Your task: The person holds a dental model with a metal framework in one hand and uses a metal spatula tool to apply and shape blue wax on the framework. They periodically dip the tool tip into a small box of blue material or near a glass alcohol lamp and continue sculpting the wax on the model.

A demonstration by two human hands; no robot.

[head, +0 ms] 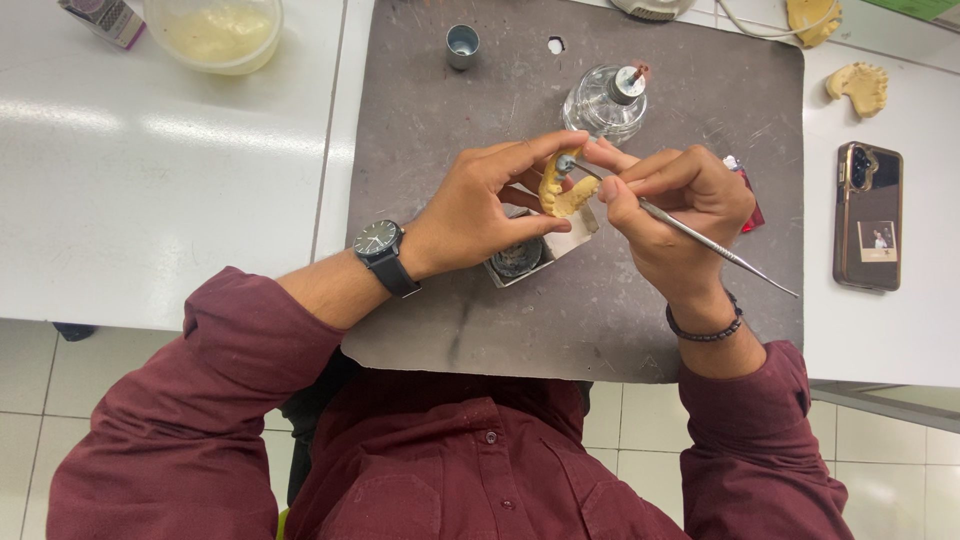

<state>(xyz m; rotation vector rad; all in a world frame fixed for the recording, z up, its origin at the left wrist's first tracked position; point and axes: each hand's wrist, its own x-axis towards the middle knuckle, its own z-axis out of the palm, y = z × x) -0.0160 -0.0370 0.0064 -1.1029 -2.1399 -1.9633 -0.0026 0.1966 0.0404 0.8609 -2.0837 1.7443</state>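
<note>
My left hand (480, 205) holds a small yellow dental cast (562, 190) between thumb and fingers above the grey mat (420, 120). My right hand (675, 205) grips a thin metal carving tool (700, 236) like a pen, its tip touching the cast. The tool's long handle sticks out to the lower right. A watch sits on my left wrist, a bead bracelet on my right.
A small metal tin (520, 260) lies under my hands. A glass spirit lamp (605, 100) and its metal cap (462, 46) stand farther back. A red lighter (748, 195) hides behind my right hand. A phone (867, 215), two more casts (860, 87) and a plastic tub (215, 32) lie around.
</note>
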